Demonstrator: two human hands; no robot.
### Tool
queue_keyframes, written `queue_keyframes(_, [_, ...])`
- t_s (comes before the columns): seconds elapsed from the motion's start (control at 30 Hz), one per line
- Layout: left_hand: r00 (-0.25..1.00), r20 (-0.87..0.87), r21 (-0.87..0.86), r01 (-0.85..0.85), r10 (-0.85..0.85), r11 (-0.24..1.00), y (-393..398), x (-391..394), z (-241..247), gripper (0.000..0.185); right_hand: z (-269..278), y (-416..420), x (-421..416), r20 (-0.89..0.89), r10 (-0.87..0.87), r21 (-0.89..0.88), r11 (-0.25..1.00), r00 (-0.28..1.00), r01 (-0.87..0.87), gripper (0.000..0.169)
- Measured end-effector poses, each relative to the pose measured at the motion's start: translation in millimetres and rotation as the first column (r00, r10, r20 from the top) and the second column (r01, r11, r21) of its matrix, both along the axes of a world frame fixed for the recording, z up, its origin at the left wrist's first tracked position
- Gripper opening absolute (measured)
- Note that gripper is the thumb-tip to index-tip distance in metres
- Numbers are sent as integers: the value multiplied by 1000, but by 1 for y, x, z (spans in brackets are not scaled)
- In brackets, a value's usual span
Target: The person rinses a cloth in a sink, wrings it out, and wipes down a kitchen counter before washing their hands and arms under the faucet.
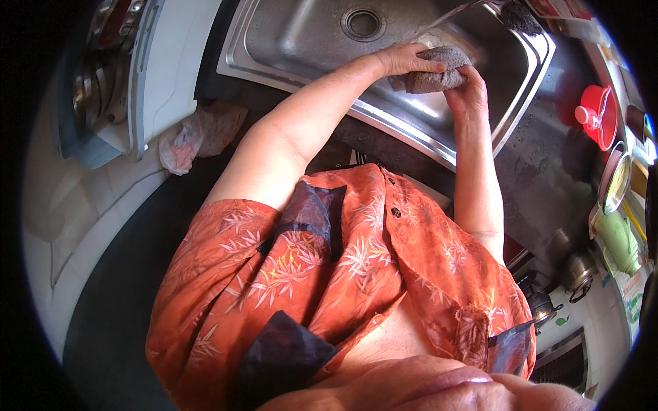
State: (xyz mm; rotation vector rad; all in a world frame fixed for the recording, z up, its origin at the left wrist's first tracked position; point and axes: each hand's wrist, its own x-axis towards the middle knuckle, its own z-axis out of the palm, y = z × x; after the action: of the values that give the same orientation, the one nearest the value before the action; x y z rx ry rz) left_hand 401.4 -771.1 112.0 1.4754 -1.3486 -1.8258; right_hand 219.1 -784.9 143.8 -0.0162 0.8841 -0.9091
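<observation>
A folded grey-brown cloth (437,72) is held between both my hands over the stainless steel sink (303,31). My left hand (408,59) grips its left side, with the thumb across the top. My right hand (469,95) has hold of the right end, and some of its fingers are hidden behind the cloth. A thin stream of water (442,19) runs down from the upper right and passes behind my left hand. The round drain (363,24) lies farther back in the sink, left of the cloth.
On the dark countertop (534,174) at right stand a red plastic dipper (599,118), a glass-lidded bowl (616,180), a green container (619,241) and a metal pot (578,272). A dark scrubber (519,19) sits at the sink's far corner. Plastic bags (182,146) hang at left beside a white panel (172,67).
</observation>
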Motion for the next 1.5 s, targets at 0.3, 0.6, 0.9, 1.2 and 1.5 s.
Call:
queue_keyframes(0.3, [690,-562,600,-41,457,799,15,-34,7,58,-12,-1,35,-318,-100,-22,995,943,98,42])
queue_keyframes(0.6, [691,-481,673,-102,539,732,20,-41,10,25,-18,-25,-12,-907,304,-58,597,292,-800,55])
queue_keyframes(0.9, [703,-556,584,-50,444,810,18,-27,33,21,9,-46,-49,-756,314,-154,768,575,-622,47])
queue_keyframes(1.2, [312,-836,533,270,451,802,20,-49,74,32,-5,-41,-19,367,347,-533,839,863,-111,73])
queue_keyframes(1.5, [804,-531,351,-76,266,933,15,-53,61,13,9,-64,-2,-610,425,-316,644,669,-697,15])
